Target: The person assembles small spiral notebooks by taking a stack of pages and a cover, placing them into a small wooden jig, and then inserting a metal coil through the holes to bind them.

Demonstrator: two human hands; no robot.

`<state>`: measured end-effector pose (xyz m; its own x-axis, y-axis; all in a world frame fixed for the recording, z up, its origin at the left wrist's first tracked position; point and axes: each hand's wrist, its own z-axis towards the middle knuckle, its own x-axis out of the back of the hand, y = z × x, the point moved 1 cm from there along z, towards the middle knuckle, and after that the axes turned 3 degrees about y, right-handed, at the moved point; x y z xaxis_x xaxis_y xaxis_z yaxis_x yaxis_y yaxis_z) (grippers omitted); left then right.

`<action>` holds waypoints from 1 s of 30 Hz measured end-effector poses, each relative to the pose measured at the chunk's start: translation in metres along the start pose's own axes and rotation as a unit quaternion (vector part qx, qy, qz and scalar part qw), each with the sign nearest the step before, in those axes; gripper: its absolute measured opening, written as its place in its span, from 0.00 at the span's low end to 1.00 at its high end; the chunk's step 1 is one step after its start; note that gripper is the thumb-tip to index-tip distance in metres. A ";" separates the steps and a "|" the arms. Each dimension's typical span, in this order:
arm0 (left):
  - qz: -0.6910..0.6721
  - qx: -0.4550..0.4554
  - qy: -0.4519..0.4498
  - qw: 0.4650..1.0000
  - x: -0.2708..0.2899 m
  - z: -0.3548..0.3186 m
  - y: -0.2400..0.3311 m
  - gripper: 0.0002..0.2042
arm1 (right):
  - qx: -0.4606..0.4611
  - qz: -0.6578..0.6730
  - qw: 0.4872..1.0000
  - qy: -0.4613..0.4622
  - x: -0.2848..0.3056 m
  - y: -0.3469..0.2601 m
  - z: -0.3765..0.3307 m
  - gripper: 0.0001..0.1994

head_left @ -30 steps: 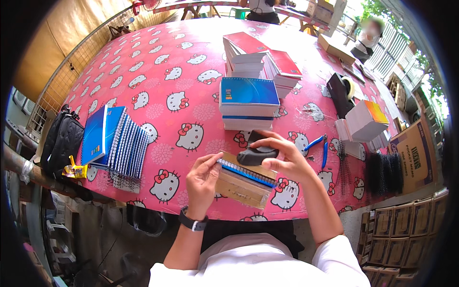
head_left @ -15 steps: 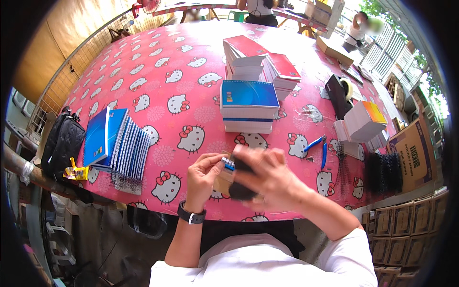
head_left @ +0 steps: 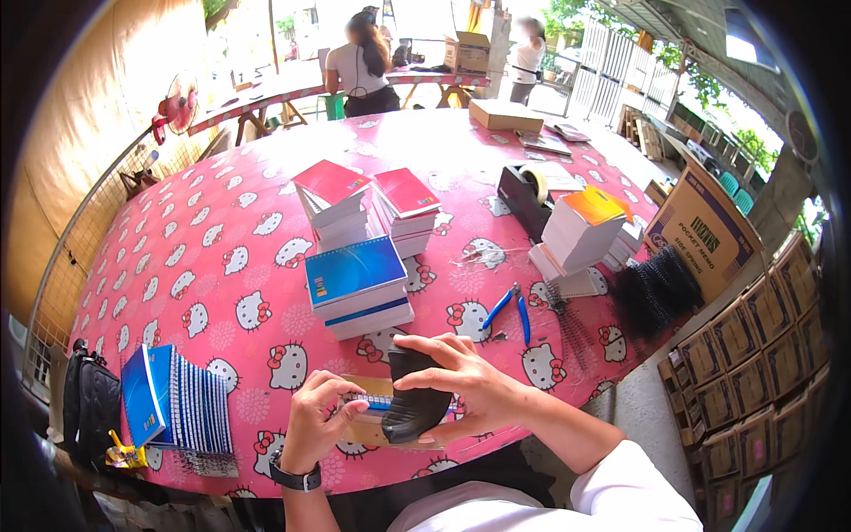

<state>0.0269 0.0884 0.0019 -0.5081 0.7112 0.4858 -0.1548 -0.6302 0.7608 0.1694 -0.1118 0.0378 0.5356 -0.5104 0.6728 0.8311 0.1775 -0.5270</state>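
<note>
Near the table's front edge, my left hand point(head_left: 315, 417) pinches the end of a small blue spiral-bound notebook point(head_left: 376, 402) between thumb and fingers. My right hand point(head_left: 474, 381) is wrapped round a dark, rounded black block point(head_left: 410, 399), whose exact kind I cannot make out. The block covers the right part of the notebook. Beneath both lies a brown cardboard piece point(head_left: 363, 433). Just beyond, a stack of blue notebooks point(head_left: 356, 270) stands on the pink patterned tablecloth point(head_left: 257, 310). Blue-handled cutting pliers point(head_left: 510, 310) lie to the right of that stack.
Red notebooks point(head_left: 332, 182) are piled behind the blue stack. Bound blue notebooks point(head_left: 191, 399) lean at left beside a black bag point(head_left: 90, 399). At right are orange-covered notebooks point(head_left: 585, 222), a tape dispenser point(head_left: 523, 199), black wire spirals point(head_left: 660, 288) and a carton point(head_left: 705, 226). Two people stay beyond the table.
The view has swung up and to the right. My right hand, blurred before, now shows sharply round the black block. My left hand keeps its pinch on the notebook.
</note>
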 end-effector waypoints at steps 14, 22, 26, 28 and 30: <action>-0.115 0.117 0.094 0.982 -0.029 -0.007 -0.005 0.11 | -0.008 -0.133 0.991 0.027 -0.006 0.004 -0.012 0.32; -0.273 0.186 0.104 0.938 -0.032 -0.024 -0.023 0.08 | -0.009 -0.160 0.985 0.061 -0.009 0.002 -0.006 0.36; -0.284 0.186 0.147 0.929 -0.039 -0.024 -0.020 0.08 | -0.011 -0.129 0.991 0.023 -0.026 -0.005 -0.005 0.38; -0.277 0.214 0.154 0.924 -0.037 -0.023 -0.016 0.08 | 0.003 -0.131 0.991 0.008 -0.028 -0.011 -0.006 0.37; -0.286 0.193 0.142 0.928 -0.044 -0.021 -0.019 0.08 | -0.006 -0.136 0.991 0.018 -0.004 -0.010 -0.002 0.36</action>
<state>0.0347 0.0625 -0.0427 -0.6474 0.7499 -0.1360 -0.1811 0.0220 0.9832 0.1587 -0.1129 0.0392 0.2861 -0.5676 0.7720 0.9420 0.0193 -0.3349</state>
